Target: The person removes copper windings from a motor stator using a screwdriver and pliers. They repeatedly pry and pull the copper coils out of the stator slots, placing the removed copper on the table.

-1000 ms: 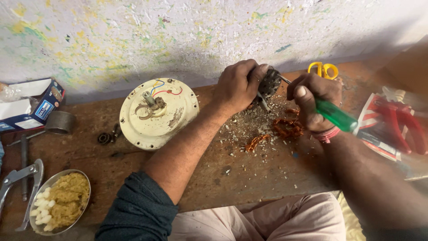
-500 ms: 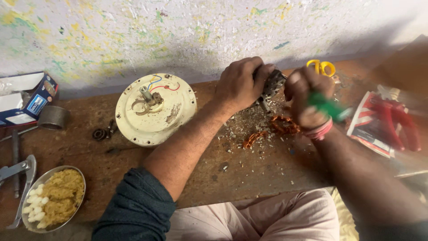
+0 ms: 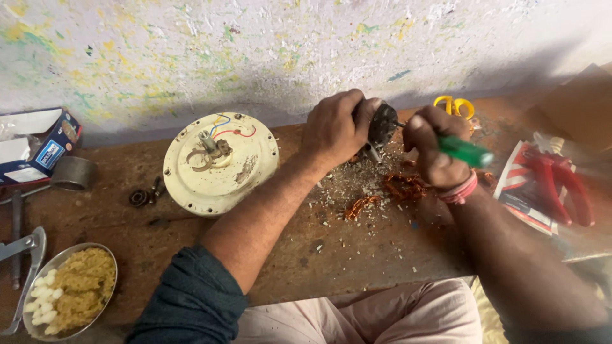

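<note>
Left hand (image 3: 335,127) grips a dark motor core (image 3: 383,125); right hand (image 3: 433,148) holds a green-handled screwdriver (image 3: 464,151). Far left of the core lies a blue-and-white carton (image 3: 38,146).

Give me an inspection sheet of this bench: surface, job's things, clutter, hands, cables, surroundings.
Surface: worn wooden bench, littered with pale chips and copper wire scraps.
Job's things: dark round motor part; green-handled screwdriver, tip at the part.
Clutter: cream round motor housing, tape roll, metal bowl, yellow scissors, red pliers, blue box.
Hands: left hand grips the part; right hand grips the screwdriver.
Cables: red, blue and yellow leads on the housing.
Surroundings: paint-flecked wall.
</note>
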